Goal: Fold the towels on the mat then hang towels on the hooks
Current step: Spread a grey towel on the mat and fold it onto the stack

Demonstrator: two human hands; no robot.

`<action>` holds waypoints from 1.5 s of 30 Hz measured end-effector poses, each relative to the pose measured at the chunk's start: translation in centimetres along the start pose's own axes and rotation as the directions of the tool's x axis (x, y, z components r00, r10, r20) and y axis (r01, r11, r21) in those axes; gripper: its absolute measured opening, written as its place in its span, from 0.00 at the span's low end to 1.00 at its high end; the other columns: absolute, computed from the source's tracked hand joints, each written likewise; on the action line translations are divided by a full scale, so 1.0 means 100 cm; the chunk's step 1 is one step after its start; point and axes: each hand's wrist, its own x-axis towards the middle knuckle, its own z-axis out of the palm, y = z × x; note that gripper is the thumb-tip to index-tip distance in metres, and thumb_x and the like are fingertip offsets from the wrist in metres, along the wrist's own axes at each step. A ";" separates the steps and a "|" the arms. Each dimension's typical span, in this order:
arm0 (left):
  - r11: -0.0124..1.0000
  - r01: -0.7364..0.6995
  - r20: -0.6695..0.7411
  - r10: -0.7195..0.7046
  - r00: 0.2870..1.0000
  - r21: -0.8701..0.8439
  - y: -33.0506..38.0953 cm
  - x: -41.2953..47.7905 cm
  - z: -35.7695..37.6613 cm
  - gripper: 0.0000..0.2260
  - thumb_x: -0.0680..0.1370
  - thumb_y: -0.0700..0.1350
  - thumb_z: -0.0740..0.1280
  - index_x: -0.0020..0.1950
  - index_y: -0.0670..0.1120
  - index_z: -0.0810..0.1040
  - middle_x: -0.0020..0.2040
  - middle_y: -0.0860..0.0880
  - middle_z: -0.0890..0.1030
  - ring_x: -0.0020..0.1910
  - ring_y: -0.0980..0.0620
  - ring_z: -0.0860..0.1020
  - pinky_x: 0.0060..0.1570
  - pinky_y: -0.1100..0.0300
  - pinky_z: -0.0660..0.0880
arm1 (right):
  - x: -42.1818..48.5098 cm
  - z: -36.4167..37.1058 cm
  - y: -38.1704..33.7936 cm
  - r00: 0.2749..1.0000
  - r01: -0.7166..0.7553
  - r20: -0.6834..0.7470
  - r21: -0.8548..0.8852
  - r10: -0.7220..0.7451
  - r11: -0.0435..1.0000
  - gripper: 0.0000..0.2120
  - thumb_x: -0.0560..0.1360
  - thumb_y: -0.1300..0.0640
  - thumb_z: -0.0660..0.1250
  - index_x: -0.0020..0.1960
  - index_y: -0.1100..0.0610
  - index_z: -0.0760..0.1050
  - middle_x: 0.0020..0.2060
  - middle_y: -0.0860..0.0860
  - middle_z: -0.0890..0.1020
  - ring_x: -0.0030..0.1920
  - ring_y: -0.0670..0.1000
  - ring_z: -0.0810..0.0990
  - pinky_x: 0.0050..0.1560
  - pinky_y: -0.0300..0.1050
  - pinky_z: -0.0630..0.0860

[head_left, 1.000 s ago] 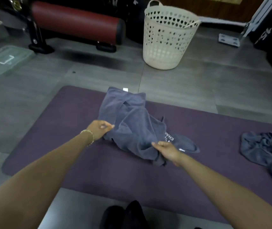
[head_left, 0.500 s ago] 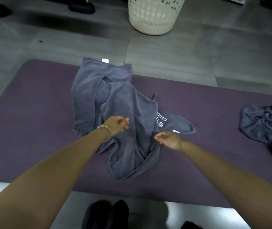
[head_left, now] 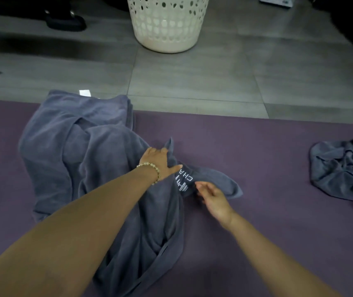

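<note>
We pinch a raised fold of the grey towel point(head_left: 75, 151) in our left hand point(head_left: 158, 160), right hand point(head_left: 214, 198) loose-fingered at five o'clock, ready to spread it flat.

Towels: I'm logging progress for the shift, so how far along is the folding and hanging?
Nothing looks done: the big towel lies rumpled and unfolded on the mat. In hand: the left hand grips a fold near its printed corner, and the right hand reaches in beside it. Still to do: fold it, then the crumpled second towel, then hang both; no hooks in view.
</note>
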 end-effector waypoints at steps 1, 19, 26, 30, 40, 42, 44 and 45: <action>1.000 0.021 0.022 -0.021 1.000 0.019 0.001 0.005 0.001 0.34 0.75 0.67 0.57 0.70 0.43 0.66 0.62 0.43 0.76 0.63 0.44 0.72 0.64 0.53 0.67 | 0.000 -0.002 0.002 1.000 0.012 -0.010 0.036 -0.012 0.999 0.07 0.81 0.56 0.60 0.56 0.54 0.75 0.52 0.48 0.80 0.54 0.47 0.78 0.62 0.43 0.72; 0.735 0.270 0.160 -0.218 0.963 -0.622 -0.004 -0.006 0.048 0.36 0.74 0.59 0.68 0.74 0.41 0.59 0.71 0.42 0.67 0.68 0.43 0.68 0.69 0.55 0.64 | -0.024 -0.003 0.008 0.965 -0.161 0.223 0.091 0.137 0.983 0.15 0.80 0.42 0.54 0.59 0.48 0.73 0.58 0.46 0.78 0.56 0.48 0.76 0.61 0.45 0.71; 0.922 0.038 0.156 0.025 0.987 -0.385 0.041 -0.005 0.017 0.27 0.74 0.63 0.64 0.61 0.43 0.76 0.58 0.44 0.80 0.57 0.44 0.77 0.56 0.55 0.73 | -0.028 -0.052 0.011 0.973 -0.205 0.160 0.280 0.165 0.938 0.25 0.78 0.37 0.50 0.65 0.51 0.70 0.61 0.50 0.78 0.59 0.50 0.78 0.59 0.46 0.74; 0.881 -0.327 0.010 0.351 0.936 -0.342 0.107 -0.024 -0.001 0.19 0.77 0.56 0.64 0.61 0.44 0.74 0.55 0.44 0.81 0.55 0.43 0.78 0.54 0.52 0.73 | -0.039 -0.109 0.019 0.948 -0.316 0.203 0.554 0.243 0.770 0.35 0.73 0.29 0.47 0.65 0.53 0.71 0.60 0.56 0.80 0.58 0.57 0.80 0.59 0.54 0.76; 0.649 -0.240 0.385 0.665 0.639 -0.723 0.224 -0.075 0.079 0.14 0.76 0.54 0.67 0.58 0.48 0.79 0.57 0.48 0.81 0.52 0.56 0.77 0.61 0.56 0.73 | -0.098 -0.218 0.085 0.880 -0.475 0.241 0.484 0.409 0.735 0.40 0.71 0.27 0.54 0.66 0.58 0.73 0.61 0.59 0.79 0.62 0.57 0.78 0.64 0.55 0.71; 0.626 -0.269 0.092 0.482 0.872 -0.732 0.219 -0.056 0.082 0.09 0.79 0.50 0.63 0.50 0.46 0.79 0.51 0.45 0.81 0.44 0.54 0.77 0.56 0.49 0.75 | -0.099 -0.208 0.089 0.898 -0.437 0.134 0.379 0.419 0.816 0.32 0.72 0.32 0.61 0.60 0.58 0.78 0.55 0.57 0.83 0.55 0.53 0.82 0.57 0.47 0.76; 0.722 -0.303 -0.089 0.319 0.943 -0.622 0.208 -0.030 0.080 0.11 0.80 0.49 0.62 0.58 0.46 0.75 0.58 0.46 0.74 0.52 0.50 0.76 0.62 0.50 0.71 | -0.100 -0.195 0.085 0.925 -0.357 -0.043 0.246 0.378 0.901 0.24 0.71 0.38 0.68 0.52 0.58 0.80 0.48 0.54 0.85 0.46 0.48 0.84 0.44 0.38 0.78; 0.783 -0.253 -0.037 0.283 0.958 -0.568 0.203 -0.019 0.081 0.17 0.80 0.52 0.61 0.65 0.45 0.72 0.64 0.46 0.70 0.60 0.48 0.74 0.66 0.52 0.67 | -0.097 -0.191 0.087 0.933 -0.320 -0.114 0.169 0.341 0.932 0.21 0.70 0.40 0.70 0.51 0.58 0.80 0.46 0.52 0.85 0.44 0.47 0.83 0.41 0.36 0.77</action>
